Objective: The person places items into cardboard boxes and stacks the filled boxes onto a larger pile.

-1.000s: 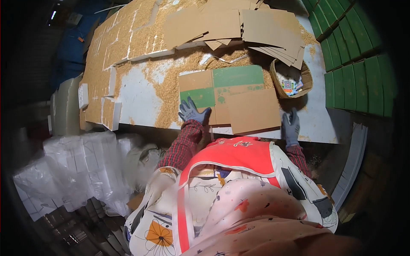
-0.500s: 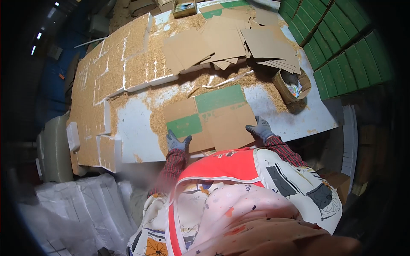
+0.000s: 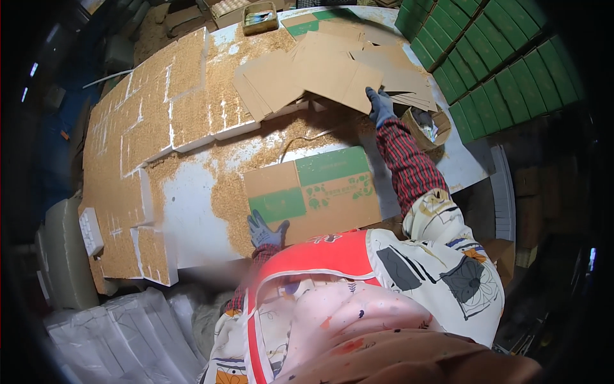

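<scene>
Far left: white foam trays [image 3: 163, 112] packed with tan grain, laid edge to edge over the left half of the table [image 3: 192, 217]. More white trays [image 3: 121, 333] stacked below, off the table's near edge. Loose grain scattered across the bare white tabletop between trays and carton.

Left hand [image 3: 263, 232], blue-gloved, flat with fingers spread, pressing on the near left corner of a flattened carton [image 3: 313, 192]. Gripping nothing. Carton brown with green panels, lying flat on the table right in front of the body, its left edge touching a drift of grain.

Beyond it, a loose heap of plain brown cardboard sheets [image 3: 332, 73], overlapping, tilted every way. A small box [image 3: 259, 18] at the far edge, above the heap.

Right hand [image 3: 380, 105], also blue-gloved, stretched well forward on a plaid sleeve, closed on the near edge of a cardboard sheet at the right of the heap. Thumb hidden under the sheet. Just right of that hand, a small open brown bin [image 3: 425, 125] holding odds and ends.

Far right: green crates [image 3: 499, 57] in rows, beside the table.
</scene>
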`<state>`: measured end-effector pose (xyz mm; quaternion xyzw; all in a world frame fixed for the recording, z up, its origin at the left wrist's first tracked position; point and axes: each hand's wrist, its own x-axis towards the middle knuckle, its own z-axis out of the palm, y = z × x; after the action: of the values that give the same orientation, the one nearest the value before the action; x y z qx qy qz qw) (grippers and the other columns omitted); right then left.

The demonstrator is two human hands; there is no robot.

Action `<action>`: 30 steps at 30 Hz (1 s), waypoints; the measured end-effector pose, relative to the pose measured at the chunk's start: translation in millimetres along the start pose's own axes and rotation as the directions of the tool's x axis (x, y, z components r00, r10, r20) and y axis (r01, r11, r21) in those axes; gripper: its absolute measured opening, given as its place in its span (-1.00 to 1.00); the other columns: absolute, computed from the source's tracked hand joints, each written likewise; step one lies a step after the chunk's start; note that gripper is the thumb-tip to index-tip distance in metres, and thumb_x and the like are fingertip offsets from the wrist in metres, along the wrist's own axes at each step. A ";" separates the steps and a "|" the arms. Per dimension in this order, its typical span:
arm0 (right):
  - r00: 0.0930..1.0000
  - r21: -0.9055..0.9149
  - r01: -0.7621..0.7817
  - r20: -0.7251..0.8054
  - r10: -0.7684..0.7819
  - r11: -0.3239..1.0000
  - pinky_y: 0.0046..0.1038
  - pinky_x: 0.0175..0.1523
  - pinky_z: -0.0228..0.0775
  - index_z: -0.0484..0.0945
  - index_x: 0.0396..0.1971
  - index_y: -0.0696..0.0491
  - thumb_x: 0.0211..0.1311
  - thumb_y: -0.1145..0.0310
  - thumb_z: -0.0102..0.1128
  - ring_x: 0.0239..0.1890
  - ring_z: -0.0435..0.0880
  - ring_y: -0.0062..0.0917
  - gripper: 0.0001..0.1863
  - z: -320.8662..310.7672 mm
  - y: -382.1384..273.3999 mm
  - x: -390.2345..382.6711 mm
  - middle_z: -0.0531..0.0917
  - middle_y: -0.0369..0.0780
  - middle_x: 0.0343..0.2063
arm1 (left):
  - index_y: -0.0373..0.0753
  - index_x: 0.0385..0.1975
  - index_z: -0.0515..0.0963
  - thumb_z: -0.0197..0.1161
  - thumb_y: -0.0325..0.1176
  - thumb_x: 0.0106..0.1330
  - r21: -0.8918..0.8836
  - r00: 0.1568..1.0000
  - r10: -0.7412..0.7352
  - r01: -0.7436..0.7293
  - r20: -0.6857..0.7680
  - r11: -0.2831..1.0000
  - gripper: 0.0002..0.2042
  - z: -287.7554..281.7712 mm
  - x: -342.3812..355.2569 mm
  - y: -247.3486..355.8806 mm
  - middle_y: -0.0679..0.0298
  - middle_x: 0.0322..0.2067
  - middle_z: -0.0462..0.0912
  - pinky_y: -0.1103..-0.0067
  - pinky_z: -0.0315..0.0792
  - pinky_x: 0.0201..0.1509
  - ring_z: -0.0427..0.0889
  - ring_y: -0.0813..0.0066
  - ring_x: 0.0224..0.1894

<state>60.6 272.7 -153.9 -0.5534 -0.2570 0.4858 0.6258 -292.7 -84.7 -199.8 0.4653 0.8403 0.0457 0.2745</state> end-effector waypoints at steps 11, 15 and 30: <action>0.831 -0.918 -0.002 0.219 0.511 0.396 -0.29 0.35 0.05 -0.09 0.29 0.37 0.00 -0.20 0.20 0.34 0.14 -0.06 0.13 -158.6 104.7 -150.2 0.15 0.24 0.24 | -0.19 0.39 -0.21 0.31 0.31 -0.14 -0.126 0.997 -0.071 0.071 0.002 0.989 0.18 14.1 -26.0 5.8 -0.13 0.38 -0.25 0.24 -0.22 0.44 -0.27 -0.10 0.42; 0.856 -0.903 0.190 0.344 0.386 0.384 -0.27 0.28 0.15 -0.01 0.31 0.25 0.04 0.01 0.19 0.25 0.27 -0.07 -0.05 -160.6 74.5 -155.1 0.27 0.18 0.18 | -0.18 0.38 -0.12 0.36 0.33 -0.24 -0.036 0.984 0.170 -0.168 0.057 0.985 0.21 -0.7 -19.1 20.4 -0.15 0.35 -0.17 0.15 -0.20 0.41 -0.19 -0.15 0.39; 0.803 -0.195 0.240 0.590 -0.082 0.951 -0.46 0.36 -0.04 -0.17 0.37 0.14 0.24 0.22 0.19 0.32 0.14 -0.42 -0.12 14.4 -41.9 -186.7 0.07 -0.07 0.34 | -0.20 0.33 0.07 0.12 0.10 0.24 -0.364 0.374 0.860 -0.791 0.347 0.492 -0.25 -137.9 -59.7 120.7 0.06 0.27 0.22 0.36 0.17 0.32 0.27 0.16 0.28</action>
<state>-12.2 116.0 -70.3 -0.4338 -0.5415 0.5367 0.4801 -246.0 -40.3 -18.2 0.7969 0.3896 0.1153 0.4471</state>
